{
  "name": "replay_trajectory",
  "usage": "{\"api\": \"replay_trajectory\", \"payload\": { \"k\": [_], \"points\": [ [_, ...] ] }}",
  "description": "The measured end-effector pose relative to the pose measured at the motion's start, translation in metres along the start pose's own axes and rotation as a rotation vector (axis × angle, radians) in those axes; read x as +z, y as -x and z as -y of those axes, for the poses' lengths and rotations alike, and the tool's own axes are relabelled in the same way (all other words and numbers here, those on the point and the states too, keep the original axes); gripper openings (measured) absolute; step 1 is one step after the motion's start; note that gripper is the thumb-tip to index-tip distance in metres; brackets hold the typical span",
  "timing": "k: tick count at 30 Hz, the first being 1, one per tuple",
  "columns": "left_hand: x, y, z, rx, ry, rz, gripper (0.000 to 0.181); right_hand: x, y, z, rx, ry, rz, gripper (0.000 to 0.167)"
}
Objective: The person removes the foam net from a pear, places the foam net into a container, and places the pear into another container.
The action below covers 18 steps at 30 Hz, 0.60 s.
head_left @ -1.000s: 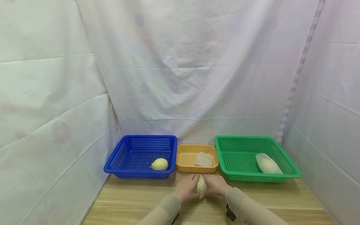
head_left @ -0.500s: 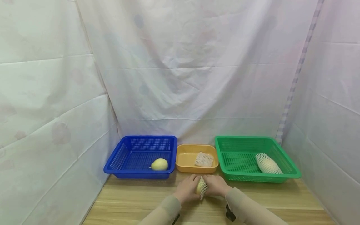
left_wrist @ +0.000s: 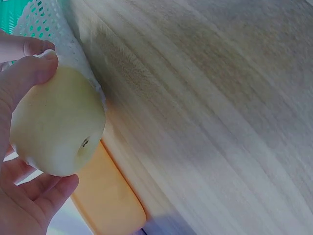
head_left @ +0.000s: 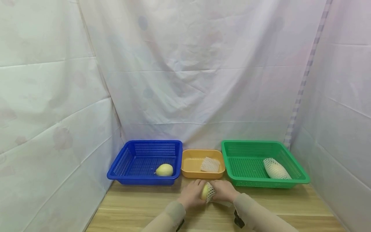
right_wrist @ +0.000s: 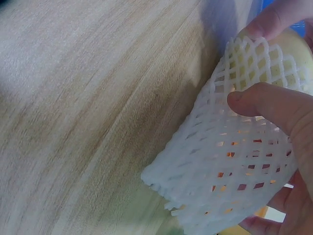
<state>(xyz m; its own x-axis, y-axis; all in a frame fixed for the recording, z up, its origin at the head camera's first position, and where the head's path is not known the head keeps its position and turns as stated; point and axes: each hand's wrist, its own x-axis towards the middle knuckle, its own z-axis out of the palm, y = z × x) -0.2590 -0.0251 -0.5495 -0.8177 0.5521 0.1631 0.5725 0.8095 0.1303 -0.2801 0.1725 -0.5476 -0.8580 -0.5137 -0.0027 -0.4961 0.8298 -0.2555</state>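
A pale yellow pear [left_wrist: 54,117] is held between my left hand [head_left: 191,194] and my right hand [head_left: 224,190], just above the table in front of the orange tray. In the left wrist view, my left thumb and fingers grip the bare end of the fruit, where a small dark hollow shows. A white foam net sleeve [right_wrist: 215,152] covers the other end. My right hand pinches this netting, thumb on its outer side, as the right wrist view shows. The sleeve's far end hangs loose past the pear, with holes showing light through.
A blue basket [head_left: 142,178] at left holds another pear [head_left: 164,169]. In the orange tray [head_left: 203,175] lies a flat foam net [head_left: 210,164]. A green basket [head_left: 266,183] at right contains a netted pear [head_left: 276,169]. White curtains stand behind and at both sides.
The foam net has shifted right along the pear, so more bare fruit shows by my left hand. Its loose end now shows below my right hand. Both hands stay nearly in place.
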Motion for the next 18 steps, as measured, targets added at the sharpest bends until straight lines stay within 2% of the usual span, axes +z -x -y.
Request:
{"api": "replay_trajectory", "payload": {
  "k": [8,18],
  "points": [
    [-0.007,0.002,0.002,0.003,0.009,-0.022,0.071,-0.005,0.000,0.002,0.002,0.008,0.001,0.046],
    [-0.011,0.006,0.008,0.001,-0.001,-0.012,0.071,-0.009,0.000,0.001,-0.015,0.037,-0.009,0.047]
  ]
}}
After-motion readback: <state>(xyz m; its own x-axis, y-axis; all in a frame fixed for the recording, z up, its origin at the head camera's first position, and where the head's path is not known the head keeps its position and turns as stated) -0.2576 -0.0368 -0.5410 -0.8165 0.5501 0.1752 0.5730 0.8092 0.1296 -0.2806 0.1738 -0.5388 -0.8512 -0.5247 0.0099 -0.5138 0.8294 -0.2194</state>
